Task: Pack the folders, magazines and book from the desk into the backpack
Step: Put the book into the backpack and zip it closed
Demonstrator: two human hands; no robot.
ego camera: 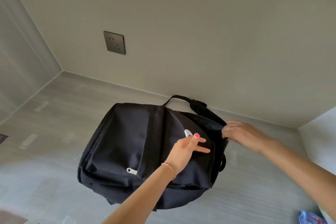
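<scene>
A black backpack (131, 151) lies on the grey desk (45, 178), its top against the back wall and a strap (196, 104) trailing behind it. My left hand (187, 149) reaches over the bag and pinches a white zipper pull (187, 132) between thumb and forefinger, with the other fingers stretched out. My right hand (241, 134) grips the fabric edge at the bag's right side. A second white zipper pull (131, 170) hangs on the front pocket. No folders, magazines or book are in view.
A dark wall socket (114, 42) sits on the back wall above the desk. A blue patterned item (309, 217) shows at the bottom right corner. A dark object (2, 138) pokes in at the left edge. A white side panel (320, 132) bounds the desk on the right.
</scene>
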